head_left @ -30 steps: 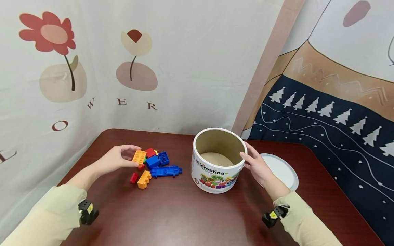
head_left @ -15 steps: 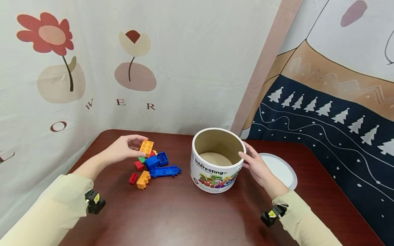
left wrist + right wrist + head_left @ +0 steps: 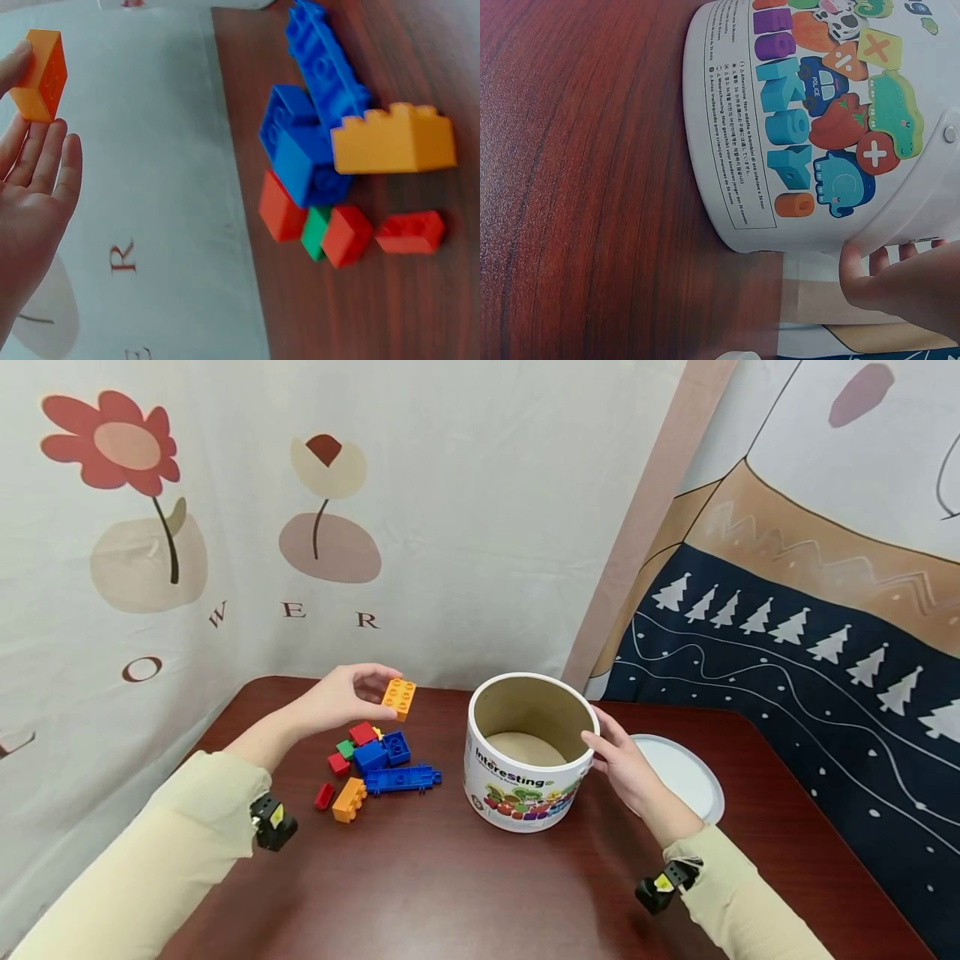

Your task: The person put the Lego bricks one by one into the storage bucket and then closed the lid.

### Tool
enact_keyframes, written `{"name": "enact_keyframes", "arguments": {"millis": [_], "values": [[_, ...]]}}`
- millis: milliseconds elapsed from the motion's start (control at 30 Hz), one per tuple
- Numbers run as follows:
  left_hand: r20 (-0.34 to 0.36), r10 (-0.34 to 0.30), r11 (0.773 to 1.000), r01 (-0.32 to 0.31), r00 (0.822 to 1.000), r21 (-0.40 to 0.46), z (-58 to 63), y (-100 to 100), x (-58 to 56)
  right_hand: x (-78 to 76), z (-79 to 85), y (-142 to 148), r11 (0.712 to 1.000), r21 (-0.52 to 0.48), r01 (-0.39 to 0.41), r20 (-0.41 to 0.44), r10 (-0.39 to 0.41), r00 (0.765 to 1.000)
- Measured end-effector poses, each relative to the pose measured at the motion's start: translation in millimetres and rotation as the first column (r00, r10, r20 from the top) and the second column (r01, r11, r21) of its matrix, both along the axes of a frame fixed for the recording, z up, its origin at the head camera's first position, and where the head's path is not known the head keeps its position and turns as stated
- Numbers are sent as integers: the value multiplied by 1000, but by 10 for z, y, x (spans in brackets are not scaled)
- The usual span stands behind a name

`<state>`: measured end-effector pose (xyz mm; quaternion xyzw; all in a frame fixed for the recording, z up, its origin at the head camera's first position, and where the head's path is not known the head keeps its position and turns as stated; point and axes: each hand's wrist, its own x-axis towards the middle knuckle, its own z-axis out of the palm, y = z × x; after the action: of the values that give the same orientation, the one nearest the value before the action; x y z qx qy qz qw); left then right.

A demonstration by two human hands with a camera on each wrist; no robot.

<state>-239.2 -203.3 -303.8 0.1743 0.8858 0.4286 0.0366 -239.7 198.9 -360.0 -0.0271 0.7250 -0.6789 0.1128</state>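
Note:
My left hand pinches an orange toy brick between thumb and fingertips, held in the air left of the bucket. In the left wrist view, the thumb lies on one side of that orange brick and fingertips are on the other. My right hand grips the right rim of a white round bucket, which stands upright with its beige inner floor showing. Below my left hand lies a pile with blue bricks, red bricks, a green brick and a long blue base piece.
A second orange brick and a small red brick lie at the pile's near side. Behind my right hand, a round white lid lies on the brown table. A fabric backdrop hangs along the table's far edge.
My left hand has lifted the orange brick off the pile and carried it up and right toward the bucket, uncovering red and green bricks. The right hand and bucket have stayed put.

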Motion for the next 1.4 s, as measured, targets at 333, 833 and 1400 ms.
{"name": "enact_keyframes", "arguments": {"millis": [333,833,1400], "values": [[-12,-88,994,89,996,57,141,408,-140,4,3,26,1000,-2,1,0,-1,1000],[-11,-209,977,209,978,49,236,978,-261,8,-1,38,1000,0,4,7,-4,1000],[-16,-243,970,243,970,-5,162,1358,-350,-14,-37,12,1000,-6,2,-13,-2,1000]]}}
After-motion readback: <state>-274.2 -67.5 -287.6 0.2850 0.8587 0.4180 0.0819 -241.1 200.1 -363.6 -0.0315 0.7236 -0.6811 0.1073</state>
